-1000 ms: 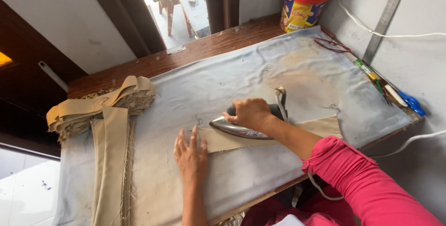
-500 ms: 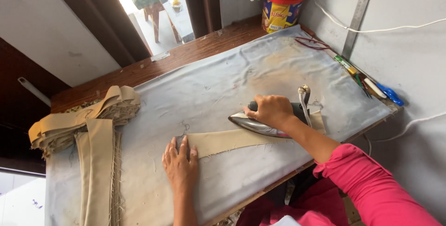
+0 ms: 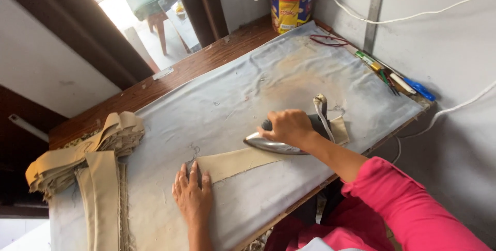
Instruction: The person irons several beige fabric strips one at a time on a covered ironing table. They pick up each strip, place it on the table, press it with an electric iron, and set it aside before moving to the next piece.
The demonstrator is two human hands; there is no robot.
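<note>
My right hand [image 3: 287,126] grips the dark handle of a metal clothes iron [image 3: 262,144] that rests on a long tan fabric strip [image 3: 243,160]. The strip lies across the pale grey, scorch-stained pressing cloth [image 3: 232,96] that covers the wooden table. My left hand [image 3: 193,195] lies flat with fingers spread, pinning the strip's left end to the cloth. The iron's cord [image 3: 321,110] loops up behind my right wrist. The strip's right end [image 3: 340,129] shows past the iron.
A pile of folded tan strips [image 3: 85,160] sits at the table's left end. Pens and markers [image 3: 395,78] line the right edge by the wall, with a metal ruler [image 3: 375,8] leaning upright. A yellow and red tub [image 3: 289,5] stands at the far end. White cables [image 3: 454,107] run along the wall.
The iron and my right hand have slid right along the strip, uncovering more pressed fabric. My left hand has stayed flat on the strip's left end.
</note>
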